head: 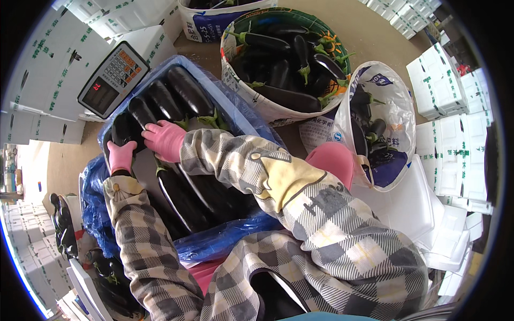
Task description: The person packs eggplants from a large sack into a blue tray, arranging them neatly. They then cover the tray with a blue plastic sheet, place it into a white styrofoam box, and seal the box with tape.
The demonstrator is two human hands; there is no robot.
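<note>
Before me a plastic-lined foam box (237, 106) holds two rows of glossy dark eggplants, the upper row with several lying side by side. My left hand (121, 155), in a pink glove, grips the lower end of an eggplant (121, 127) by the box's left wall. Just right of it, my right hand (165, 140), also pink-gloved, lies over the lower end of another eggplant (141, 111); the palm hides whether its fingers close round it. Below the hands, a long eggplant (180, 196) points its green stem up toward them. My right sleeve covers part of the lower row.
A digital scale display (113, 80) with lit red digits stands beyond the box. A round basket (283, 114) and a white woven sack (395, 108) hold more eggplants. White printed foam boxes (52, 60) are stacked left and right. Blue plastic film (96, 204) bunches at the left.
</note>
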